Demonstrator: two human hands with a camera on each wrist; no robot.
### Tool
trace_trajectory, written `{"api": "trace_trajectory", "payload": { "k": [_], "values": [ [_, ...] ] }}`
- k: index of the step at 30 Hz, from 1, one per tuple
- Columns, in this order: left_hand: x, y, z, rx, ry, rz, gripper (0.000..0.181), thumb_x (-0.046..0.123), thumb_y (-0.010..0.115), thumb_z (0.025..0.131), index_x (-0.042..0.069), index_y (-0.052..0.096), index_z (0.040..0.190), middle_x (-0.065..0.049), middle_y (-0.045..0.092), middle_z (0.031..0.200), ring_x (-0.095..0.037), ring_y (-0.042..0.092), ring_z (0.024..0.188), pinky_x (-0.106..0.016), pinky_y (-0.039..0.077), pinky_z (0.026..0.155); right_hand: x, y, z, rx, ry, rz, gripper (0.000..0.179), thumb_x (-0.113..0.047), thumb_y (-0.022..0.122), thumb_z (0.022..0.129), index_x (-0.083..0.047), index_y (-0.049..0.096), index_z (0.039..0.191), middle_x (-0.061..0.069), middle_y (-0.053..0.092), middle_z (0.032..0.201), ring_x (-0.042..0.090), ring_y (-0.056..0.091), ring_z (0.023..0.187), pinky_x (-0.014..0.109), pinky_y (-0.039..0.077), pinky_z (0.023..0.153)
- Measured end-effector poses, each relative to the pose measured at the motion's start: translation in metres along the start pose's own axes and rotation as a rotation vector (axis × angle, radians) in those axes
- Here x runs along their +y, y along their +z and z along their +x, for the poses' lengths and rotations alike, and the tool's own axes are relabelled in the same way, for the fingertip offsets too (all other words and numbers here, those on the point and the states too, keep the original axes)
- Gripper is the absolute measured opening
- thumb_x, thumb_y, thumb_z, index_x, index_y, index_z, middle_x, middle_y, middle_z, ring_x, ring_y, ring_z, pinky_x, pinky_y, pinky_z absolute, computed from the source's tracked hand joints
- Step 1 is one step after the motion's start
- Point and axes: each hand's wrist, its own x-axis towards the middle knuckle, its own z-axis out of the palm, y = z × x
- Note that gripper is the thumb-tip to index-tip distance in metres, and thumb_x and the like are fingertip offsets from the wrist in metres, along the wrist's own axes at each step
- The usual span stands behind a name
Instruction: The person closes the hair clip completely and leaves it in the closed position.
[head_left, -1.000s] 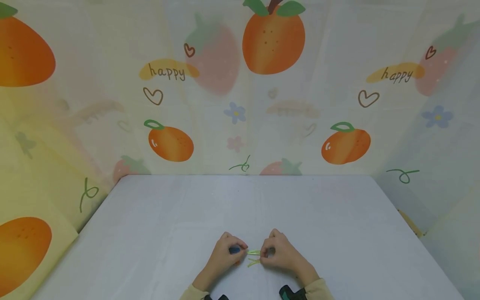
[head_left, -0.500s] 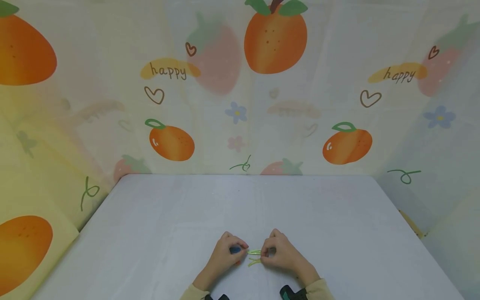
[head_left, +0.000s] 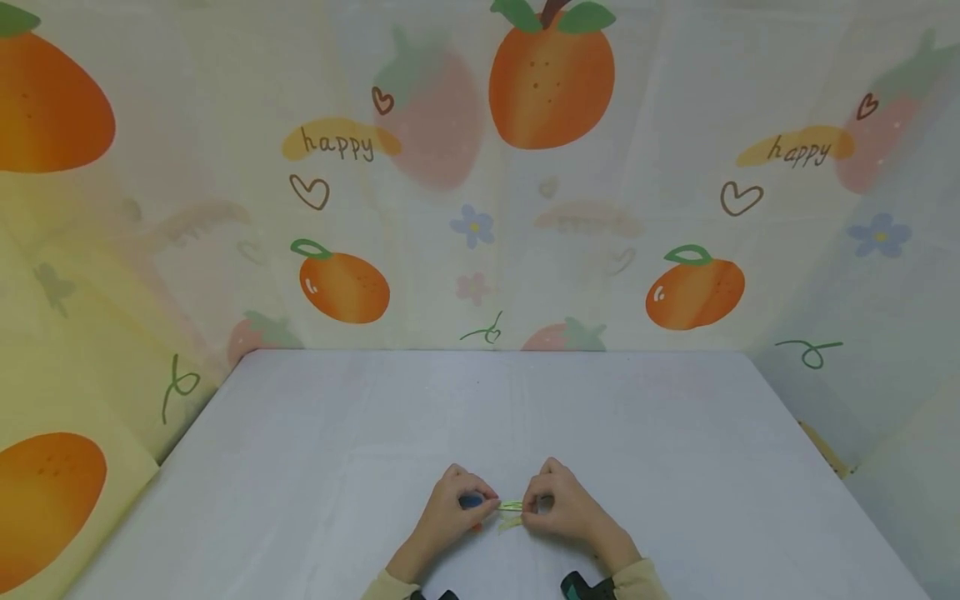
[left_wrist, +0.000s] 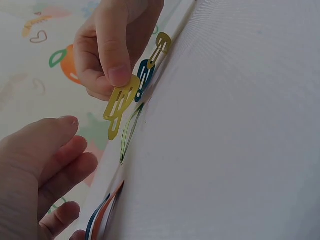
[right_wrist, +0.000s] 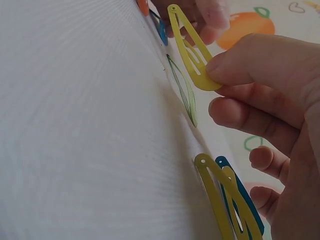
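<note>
My right hand [right_wrist: 280, 95] pinches a yellow snap hair clip [right_wrist: 192, 55] by its wide end, between thumb and index finger. Its narrow end points toward my left hand [left_wrist: 47, 175], whose loosely bent fingers hold nothing and stay a little apart from the clip. Below, on the table between the hands, lies a green hair clip [left_wrist: 131, 132]. Beside my left fingers rest a blue clip [left_wrist: 96, 217] and an orange clip [left_wrist: 108, 210]. Near my right hand lie another yellow clip [right_wrist: 212, 185] and a blue clip [right_wrist: 250, 210], partly overlapping in the right wrist view.
The white tabletop [head_left: 480, 425] stretches beyond both hands to a fruit-printed cloth backdrop [head_left: 420, 275]. More of this cloth hangs along the left and right sides. Dark wrist straps [head_left: 587, 587] show at the sleeves.
The held yellow clip showed two spread prongs earlier and is now blurred in the head view. My left fingertips have shifted slightly right. My right hand stays nearly where it was.
</note>
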Motion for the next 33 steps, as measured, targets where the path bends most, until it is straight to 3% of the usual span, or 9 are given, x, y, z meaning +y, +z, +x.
{"api": "trace_trajectory", "payload": {
  "k": [9, 19, 26, 33],
  "values": [
    [0.0029, -0.0006, 0.0004, -0.016, 0.018, -0.041, 0.008, 0.019, 0.075, 0.072, 0.017, 0.068, 0.076, 0.012, 0.053, 0.075, -0.007, 0.041, 0.071, -0.022, 0.037, 0.061, -0.0012, -0.0015, 0.001, 0.051, -0.057, 0.017, 0.02, -0.005, 0.071, 0.063, -0.022, 0.06, 0.063, -0.018, 0.05, 0.063, 0.003, 0.033, 0.066, 0.02, 0.032, 0.059],
    [-0.0015, 0.0017, 0.0006, -0.064, 0.047, -0.062, 0.019, 0.027, 0.078, 0.068, 0.018, 0.068, 0.081, 0.015, 0.059, 0.08, -0.008, 0.044, 0.075, -0.025, 0.038, 0.066, -0.0012, -0.0009, 0.0004, 0.072, -0.017, 0.019, 0.022, -0.007, 0.071, 0.064, -0.025, 0.059, 0.063, -0.019, 0.048, 0.064, 0.002, 0.033, 0.068, 0.021, 0.033, 0.059],
    [-0.0029, 0.0032, -0.0006, -0.081, 0.081, -0.075, 0.026, 0.019, 0.081, 0.064, 0.011, 0.067, 0.084, 0.003, 0.062, 0.083, -0.017, 0.045, 0.076, -0.023, 0.037, 0.066, 0.0004, 0.0007, 0.0005, 0.083, -0.023, 0.017, 0.022, -0.007, 0.072, 0.064, -0.025, 0.059, 0.064, -0.02, 0.047, 0.064, 0.002, 0.033, 0.068, 0.02, 0.033, 0.06],
    [0.0013, 0.0015, -0.0002, -0.091, 0.081, -0.07, 0.023, 0.024, 0.079, 0.067, 0.015, 0.067, 0.085, 0.008, 0.062, 0.084, -0.012, 0.044, 0.077, -0.022, 0.037, 0.067, 0.0015, 0.0009, 0.0003, 0.088, -0.043, 0.016, 0.021, -0.007, 0.071, 0.066, -0.024, 0.06, 0.064, -0.021, 0.049, 0.064, 0.003, 0.034, 0.068, 0.02, 0.033, 0.06]
  ]
}}
